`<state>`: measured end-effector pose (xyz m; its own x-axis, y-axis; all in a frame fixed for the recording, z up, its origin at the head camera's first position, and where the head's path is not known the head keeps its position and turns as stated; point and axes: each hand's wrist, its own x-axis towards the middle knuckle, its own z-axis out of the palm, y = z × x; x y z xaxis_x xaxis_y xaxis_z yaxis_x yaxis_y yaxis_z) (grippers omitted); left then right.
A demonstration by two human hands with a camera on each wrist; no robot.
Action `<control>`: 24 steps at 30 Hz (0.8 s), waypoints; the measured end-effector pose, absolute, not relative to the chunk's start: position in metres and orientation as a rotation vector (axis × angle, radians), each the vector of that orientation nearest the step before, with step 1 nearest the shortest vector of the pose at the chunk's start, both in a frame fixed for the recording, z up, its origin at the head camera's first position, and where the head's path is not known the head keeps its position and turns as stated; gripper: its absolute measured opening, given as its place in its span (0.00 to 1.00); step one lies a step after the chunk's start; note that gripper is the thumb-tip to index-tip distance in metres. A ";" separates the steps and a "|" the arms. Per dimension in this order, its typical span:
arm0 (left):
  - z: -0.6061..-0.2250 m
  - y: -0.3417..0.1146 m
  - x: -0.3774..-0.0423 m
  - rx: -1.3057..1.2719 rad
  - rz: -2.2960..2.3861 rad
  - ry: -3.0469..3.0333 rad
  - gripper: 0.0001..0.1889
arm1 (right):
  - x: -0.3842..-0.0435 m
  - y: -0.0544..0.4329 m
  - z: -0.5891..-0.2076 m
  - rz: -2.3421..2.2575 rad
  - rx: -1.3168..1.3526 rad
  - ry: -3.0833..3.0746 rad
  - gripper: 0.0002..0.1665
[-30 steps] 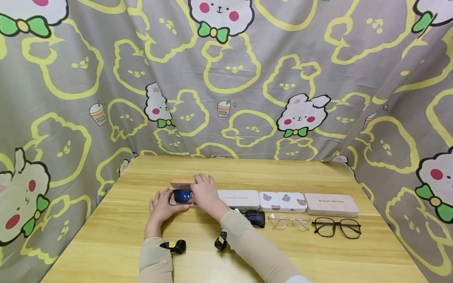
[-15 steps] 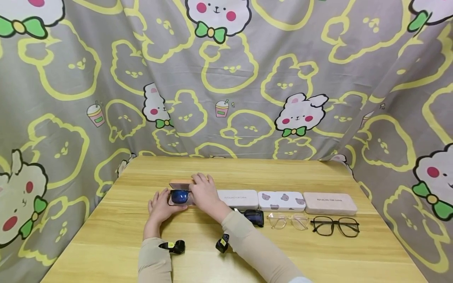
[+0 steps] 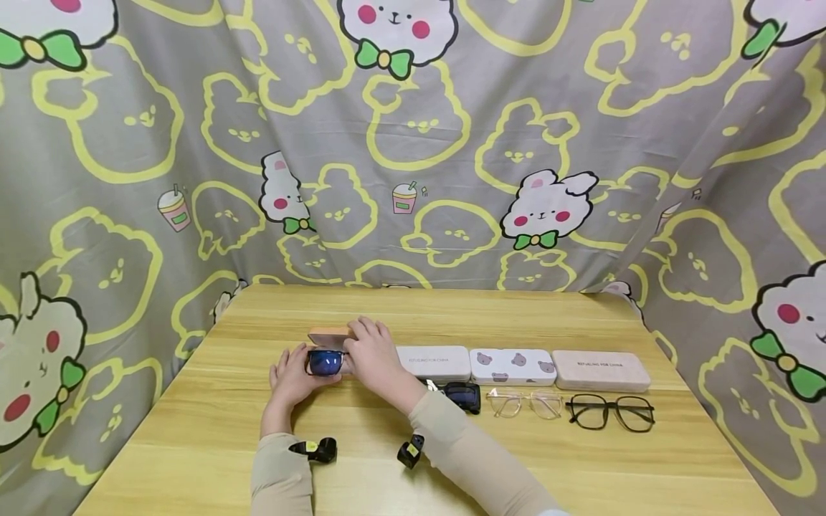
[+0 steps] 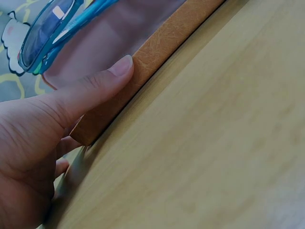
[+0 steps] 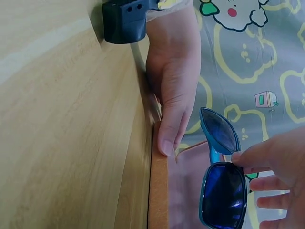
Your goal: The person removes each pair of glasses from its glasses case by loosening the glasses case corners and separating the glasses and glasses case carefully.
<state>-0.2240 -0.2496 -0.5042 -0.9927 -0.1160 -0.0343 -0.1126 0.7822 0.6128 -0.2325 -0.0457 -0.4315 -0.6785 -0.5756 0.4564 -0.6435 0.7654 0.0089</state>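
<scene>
My left hand (image 3: pixel 293 376) grips the left end of an open glasses case (image 4: pixel 157 45), its thumb on the brown front wall. The case has a pink lining, and its lid (image 3: pixel 329 335) stands raised at the back. Over the case, my right hand (image 5: pixel 274 176) pinches a pair of sunglasses (image 5: pixel 223 195) at the bridge, between the two dark blue lenses. Their frame is blue, and one temple (image 4: pixel 78 28) shows in the left wrist view. In the head view the right hand covers the right part of the sunglasses and case.
A white case (image 3: pixel 435 363), a bear-print case (image 3: pixel 513 367) and a pink case (image 3: pixel 601 370) continue the row rightward. In front lie black sunglasses (image 3: pixel 463 396), clear-framed glasses (image 3: pixel 525 403) and black-framed glasses (image 3: pixel 609 413). A patterned curtain (image 3: pixel 445 143) hangs behind the table (image 3: pixel 161 444).
The sunglasses have shifted slightly toward the front of the case in my right hand. My left hand has stayed on the case. The whole head view has shifted slightly.
</scene>
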 end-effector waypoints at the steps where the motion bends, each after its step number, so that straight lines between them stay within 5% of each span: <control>1: -0.504 -0.250 -0.224 0.188 -1.014 -2.958 0.56 | -0.231 -0.045 -0.431 0.207 0.925 -2.519 0.06; 11: -0.504 -0.248 -0.221 0.209 -0.997 -2.946 0.40 | -0.223 -0.042 -0.434 0.118 0.950 -2.448 0.09; 24: -0.504 -0.249 -0.220 0.194 -1.001 -2.974 0.33 | -0.212 -0.037 -0.444 0.081 1.013 -2.442 0.08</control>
